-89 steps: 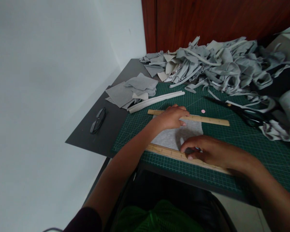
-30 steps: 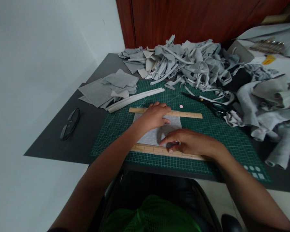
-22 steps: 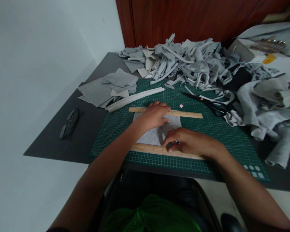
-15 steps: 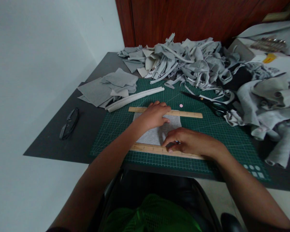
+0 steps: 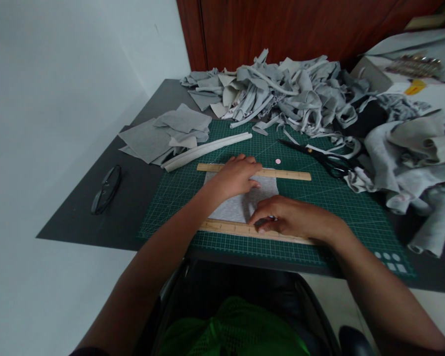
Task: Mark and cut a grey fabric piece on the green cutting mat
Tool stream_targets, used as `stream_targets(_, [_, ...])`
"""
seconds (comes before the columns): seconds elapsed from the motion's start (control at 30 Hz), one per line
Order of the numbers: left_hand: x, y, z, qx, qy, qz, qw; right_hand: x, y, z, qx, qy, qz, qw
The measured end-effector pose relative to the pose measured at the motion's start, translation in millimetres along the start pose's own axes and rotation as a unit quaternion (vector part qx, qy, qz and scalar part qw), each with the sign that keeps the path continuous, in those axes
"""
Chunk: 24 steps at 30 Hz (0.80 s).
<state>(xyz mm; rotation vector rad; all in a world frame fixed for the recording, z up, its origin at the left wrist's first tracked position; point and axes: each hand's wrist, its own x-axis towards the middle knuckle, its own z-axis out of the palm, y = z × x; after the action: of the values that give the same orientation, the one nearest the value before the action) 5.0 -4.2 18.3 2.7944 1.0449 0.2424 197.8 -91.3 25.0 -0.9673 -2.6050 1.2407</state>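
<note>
My table (image 5: 77, 217) is dark grey, and most of its middle is covered by the green cutting mat (image 5: 341, 207), my landmark here. Left of the mat, on the bare tabletop, lie my black glasses (image 5: 106, 189). Off the mat's far left corner sits a loose stack of flat grey fabric squares (image 5: 163, 133), one edge just reaching the mat. Beyond the mat's far edge, a big heap of grey offcuts (image 5: 282, 94) spreads toward the wooden wall and spills onto the mat. To the mat's right, bulkier rolled grey cloth (image 5: 419, 158) is piled on the table.
</note>
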Motion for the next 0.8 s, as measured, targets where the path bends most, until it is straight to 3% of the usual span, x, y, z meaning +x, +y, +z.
stream_targets(0.8, [1.1, -8.8, 4.0, -0.03, -0.001, 0.012, 0.999, 0.0, 2.6, -0.7, -0.011, -0.004, -0.009, 1.0])
